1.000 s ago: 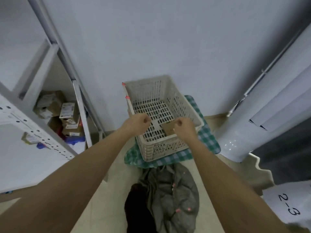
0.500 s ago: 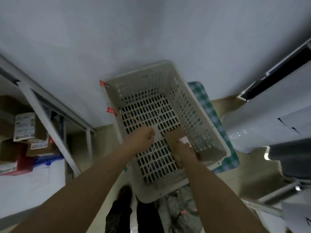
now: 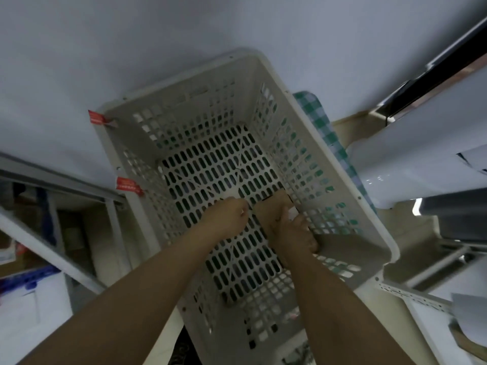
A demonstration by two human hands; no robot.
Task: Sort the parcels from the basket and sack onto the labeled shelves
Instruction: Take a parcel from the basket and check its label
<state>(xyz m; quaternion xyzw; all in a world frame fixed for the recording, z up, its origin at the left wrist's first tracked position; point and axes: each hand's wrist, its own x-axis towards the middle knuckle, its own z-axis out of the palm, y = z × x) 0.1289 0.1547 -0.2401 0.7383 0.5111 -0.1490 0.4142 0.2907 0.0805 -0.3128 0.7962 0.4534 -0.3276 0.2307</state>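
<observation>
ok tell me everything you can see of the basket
The basket is a pale, plastic-looking rectangular crate with slotted walls and floor and a thick rim. Two red tags hang off its left rim. It sits on a green checked cloth by the wall. Both hands reach in; the right hand grips a brown parcel inside.

Basket (image 3: pixel 245 75): off-white perforated plastic, rectangular, open-topped, seen from above with its slotted floor exposed; two red tags hang off its left rim. Parcel (image 3: pixel 274 209): one small brown cardboard box with a white label, low inside the basket against the right wall, held from the near side by the right hand (image 3: pixel 292 233). Shelves (image 3: pixel 63 259): a grey metal rack stands left of the basket, holding blurred boxes.
</observation>
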